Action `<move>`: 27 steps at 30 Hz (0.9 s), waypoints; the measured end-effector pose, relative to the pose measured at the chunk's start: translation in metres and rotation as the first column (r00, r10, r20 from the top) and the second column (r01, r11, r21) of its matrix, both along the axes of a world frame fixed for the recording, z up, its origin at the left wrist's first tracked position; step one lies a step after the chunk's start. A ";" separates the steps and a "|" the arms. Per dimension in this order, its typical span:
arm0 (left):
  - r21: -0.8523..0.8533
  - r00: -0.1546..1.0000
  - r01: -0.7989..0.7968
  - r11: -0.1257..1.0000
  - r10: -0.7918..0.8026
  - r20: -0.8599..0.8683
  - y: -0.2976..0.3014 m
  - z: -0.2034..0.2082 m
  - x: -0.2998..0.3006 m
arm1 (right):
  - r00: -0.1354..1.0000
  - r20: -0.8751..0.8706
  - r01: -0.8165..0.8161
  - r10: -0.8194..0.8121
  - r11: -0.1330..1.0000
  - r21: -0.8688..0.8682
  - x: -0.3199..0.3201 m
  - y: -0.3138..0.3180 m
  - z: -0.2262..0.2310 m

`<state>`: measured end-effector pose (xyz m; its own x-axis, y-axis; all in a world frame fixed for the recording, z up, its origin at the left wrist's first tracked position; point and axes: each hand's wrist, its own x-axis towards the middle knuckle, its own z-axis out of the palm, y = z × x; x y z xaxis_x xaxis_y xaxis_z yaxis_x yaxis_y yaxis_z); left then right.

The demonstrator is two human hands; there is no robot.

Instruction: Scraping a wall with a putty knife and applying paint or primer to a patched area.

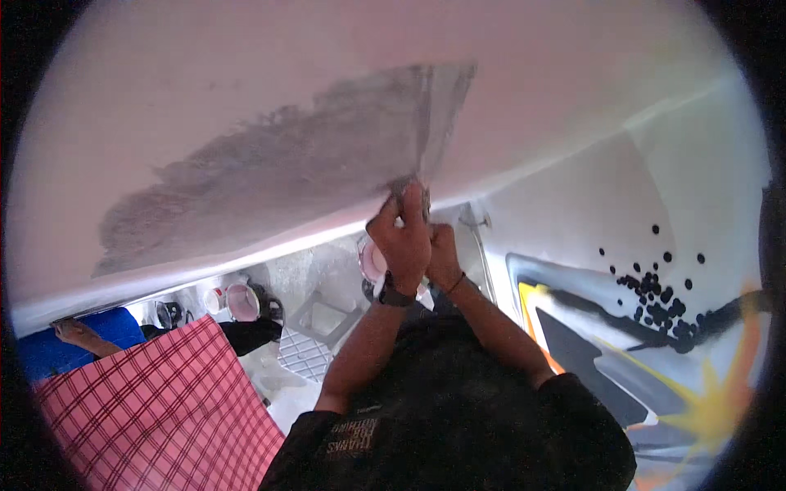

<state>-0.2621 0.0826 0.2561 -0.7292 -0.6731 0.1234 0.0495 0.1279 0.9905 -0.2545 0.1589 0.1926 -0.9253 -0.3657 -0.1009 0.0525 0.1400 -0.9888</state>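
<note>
Left hand (403, 244) grasping a broad blade (446, 110), probably braced against the pale surface (565, 74) for even pressure, right of the grey patch (278, 159); right hand (444, 258) just beside, its hold indeterminable.

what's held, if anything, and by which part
A long, grey, flat-bladed tool, seemingly metal, by its lower end in the left hand; whether the right hand grips it too is hidden.

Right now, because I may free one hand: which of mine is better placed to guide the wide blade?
Probably your left hand: it grips the lower end of the wide blade. Your right hand sits lower, partly hidden behind it, its grip unclear.
</note>
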 end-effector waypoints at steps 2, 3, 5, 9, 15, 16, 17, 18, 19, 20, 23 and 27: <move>-0.049 1.000 -0.016 0.999 0.016 0.003 -0.003 0.002 0.001 | 0.999 -0.030 -0.030 0.030 1.000 -0.003 0.001 -0.002 0.001; -0.120 0.998 -0.036 0.992 0.030 -0.050 -0.003 0.003 0.001 | 0.999 -0.034 -0.033 0.033 0.999 -0.001 0.001 -0.002 0.001; -0.067 0.998 -0.016 0.998 0.011 -0.063 -0.003 0.002 0.000 | 0.999 0.012 -0.029 0.029 0.999 0.014 0.003 -0.002 -0.002; -0.066 0.999 -0.004 0.998 0.006 0.032 0.007 -0.001 -0.001 | 0.999 0.031 0.020 -0.018 0.998 -0.051 0.008 0.003 -0.013; -0.077 0.999 0.008 0.997 -0.011 -0.038 0.014 -0.014 0.000 | 0.999 0.023 0.047 -0.045 0.997 -0.068 0.009 0.012 -0.022; -0.052 1.000 0.014 0.999 -0.015 -0.018 0.016 -0.017 0.001 | 0.999 0.023 0.040 -0.039 0.997 -0.063 0.007 0.012 -0.023; -0.050 1.000 0.022 0.999 -0.021 0.016 0.015 -0.019 0.001 | 0.999 0.021 0.033 -0.032 0.998 -0.060 0.008 0.013 -0.023; -0.070 1.000 0.005 0.998 -0.005 0.005 0.016 -0.022 0.001 | 0.999 0.036 0.035 -0.033 0.999 -0.037 0.008 0.014 -0.024; -0.035 0.998 0.030 0.999 -0.028 0.053 0.017 -0.023 0.002 | 0.998 0.059 0.029 -0.026 0.999 -0.041 0.008 0.015 -0.025; 0.010 0.991 0.036 0.999 -0.037 0.126 0.016 -0.025 0.003 | 0.998 0.065 0.025 -0.021 0.998 -0.049 0.009 0.016 -0.026; -0.135 0.999 -0.006 0.991 0.001 -0.035 0.020 -0.027 0.003 | 0.999 0.041 0.006 -0.004 0.998 -0.058 0.006 0.018 -0.031; -0.169 1.000 0.002 0.986 0.002 0.023 0.022 -0.027 0.004 | 0.994 0.083 -0.071 0.064 0.994 0.079 0.004 0.019 -0.036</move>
<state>-0.2584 0.1042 0.2294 -0.7329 -0.6442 0.2188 0.0270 0.2939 0.9555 -0.2508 0.1775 0.1568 -0.8863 -0.4146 -0.2063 0.1193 0.2261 -0.9668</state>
